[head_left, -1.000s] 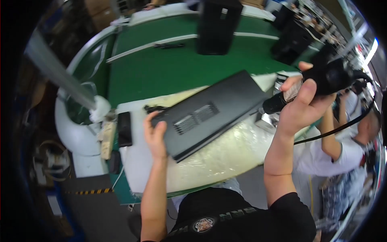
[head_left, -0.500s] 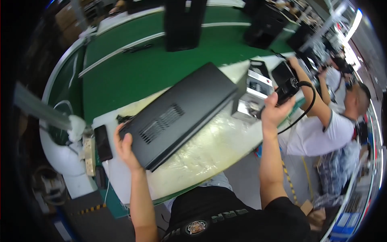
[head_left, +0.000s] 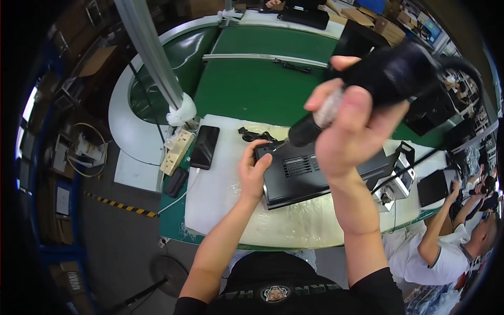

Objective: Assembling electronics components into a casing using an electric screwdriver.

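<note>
A flat black computer case (head_left: 299, 193) with vent slots lies on the foam-covered bench. Its left end is gripped by my left hand (head_left: 252, 173), thumb on top and fingers along the edge. My right hand (head_left: 349, 128) is closed around a black corded electric screwdriver (head_left: 391, 73), held tilted above the case. The bit points down to the case's far left corner, close to my left fingers. Whether it touches a screw there is too small to tell. My right hand and forearm hide part of the case.
Left of the foam sheet (head_left: 210, 205) are a phone (head_left: 205, 147) and a power strip (head_left: 177, 152). A coiled black cable (head_left: 254, 135) lies behind the case. Boxed metal parts (head_left: 401, 181) stand at right, near a co-worker (head_left: 441, 252). A metal post (head_left: 149, 50) rises at left.
My view has swung left. The screwdriver has gone from beside the metal parts on the right to above the case's left end. My left hand still grips the case, which now lies flatter.
</note>
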A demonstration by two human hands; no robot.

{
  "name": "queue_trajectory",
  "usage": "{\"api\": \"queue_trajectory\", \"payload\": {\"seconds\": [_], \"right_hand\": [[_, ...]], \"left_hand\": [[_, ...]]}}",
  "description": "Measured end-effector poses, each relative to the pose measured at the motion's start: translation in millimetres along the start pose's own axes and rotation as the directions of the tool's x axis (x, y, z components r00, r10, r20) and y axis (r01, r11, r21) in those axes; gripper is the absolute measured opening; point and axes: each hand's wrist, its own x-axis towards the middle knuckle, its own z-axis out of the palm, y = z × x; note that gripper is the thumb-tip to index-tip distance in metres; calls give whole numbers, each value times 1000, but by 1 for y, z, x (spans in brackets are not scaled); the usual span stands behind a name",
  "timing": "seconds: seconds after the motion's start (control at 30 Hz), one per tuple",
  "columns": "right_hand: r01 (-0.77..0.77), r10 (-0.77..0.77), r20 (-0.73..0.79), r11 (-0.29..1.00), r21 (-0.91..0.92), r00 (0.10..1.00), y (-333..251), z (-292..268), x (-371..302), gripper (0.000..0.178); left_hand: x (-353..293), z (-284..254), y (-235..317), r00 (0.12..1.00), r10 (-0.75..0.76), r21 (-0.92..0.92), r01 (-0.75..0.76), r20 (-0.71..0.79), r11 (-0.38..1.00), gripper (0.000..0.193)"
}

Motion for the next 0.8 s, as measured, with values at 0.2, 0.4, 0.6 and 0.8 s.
{"api": "queue_trajectory", "payload": {"seconds": [0.2, 0.4, 0.6, 0.8], "right_hand": [[-107, 102, 105, 993, 41, 989, 21, 24, -9, 41], [-112, 101, 183, 992, 51, 978, 39, 30, -24, 44], [-188, 169, 187, 978, 89, 968, 41, 32, -32, 44], [-249, 222, 222, 963, 103, 949, 43, 29, -35, 54]], "left_hand": [[1, 1, -2, 1000, 21, 2, -21, 12, 1000, 34], [3, 3, 1, 999, 47, 11, -47, 9, 999, 34], [0, 2, 5, 1000, -6, 58, 5, 24, 998, 33], [0, 3, 1, 999, 1, 35, -2, 37, 999, 33]]}}
